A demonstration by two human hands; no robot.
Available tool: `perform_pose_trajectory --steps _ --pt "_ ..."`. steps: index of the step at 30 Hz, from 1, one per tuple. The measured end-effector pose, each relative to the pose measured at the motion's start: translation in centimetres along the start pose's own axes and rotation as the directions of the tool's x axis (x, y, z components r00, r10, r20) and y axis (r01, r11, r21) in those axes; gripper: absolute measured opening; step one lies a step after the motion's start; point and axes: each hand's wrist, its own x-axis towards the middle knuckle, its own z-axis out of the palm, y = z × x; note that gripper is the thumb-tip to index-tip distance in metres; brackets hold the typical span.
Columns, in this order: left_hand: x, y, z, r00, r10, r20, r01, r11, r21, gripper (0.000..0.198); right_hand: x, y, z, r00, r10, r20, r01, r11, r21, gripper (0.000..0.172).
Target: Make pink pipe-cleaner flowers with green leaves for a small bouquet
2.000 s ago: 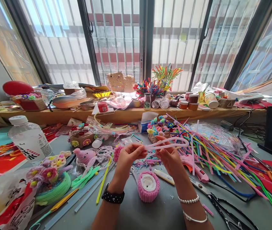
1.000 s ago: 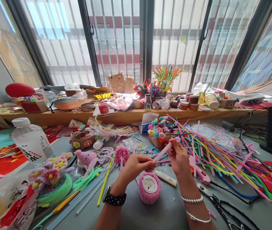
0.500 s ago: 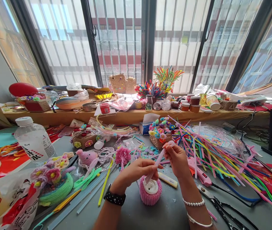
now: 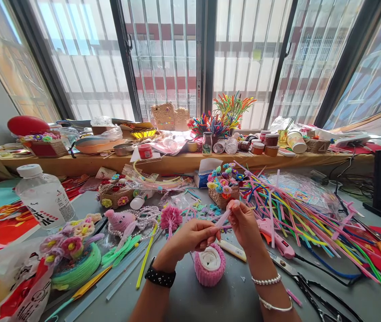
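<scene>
The grey table (image 4: 232, 302) bears the upright pink pot (image 4: 207, 276). The left hand (image 4: 192, 235) is above the pot's far left edge; the right hand (image 4: 244, 222) is up and right of the pot. The pale pink strip (image 4: 223, 219) spans them above the pot, its long axis slanting up rightward. Left fingertips are pinched together on its lower visible part; right fingertips pinch its upper end.

I see a clear bottle (image 4: 44, 199) at my left; on the sill (image 4: 173, 165), jars (image 4: 271, 139) and perhaps a red balloon (image 4: 27, 125).
</scene>
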Motion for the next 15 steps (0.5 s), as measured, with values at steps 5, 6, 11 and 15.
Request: perform_pose_trajectory --steps 5,6,11,15 --pt "0.16 0.04 0.29 0.999 0.013 -0.041 -0.014 1.0 -0.015 0.028 0.05 -0.06 -0.16 1.0 0.008 -0.001 -0.008 0.999 0.045 0.024" --pt "0.23 0.06 0.34 0.997 0.015 -0.073 -0.016 1.0 -0.015 0.028 0.08 -0.1 -0.26 1.0 0.001 0.011 -0.002 0.999 0.042 0.025" --pt "0.47 0.14 0.38 0.953 0.069 -0.294 -0.079 0.997 -0.022 0.029 -0.06 0.16 -0.15 0.988 0.024 0.154 0.003 0.984 -0.176 0.035" --pt "0.51 0.06 0.21 0.958 0.08 -0.274 -0.057 0.994 0.091 0.035 -0.24 0.87 0.48 0.974 0.063 0.219 0.026 0.925 -0.38 0.021"
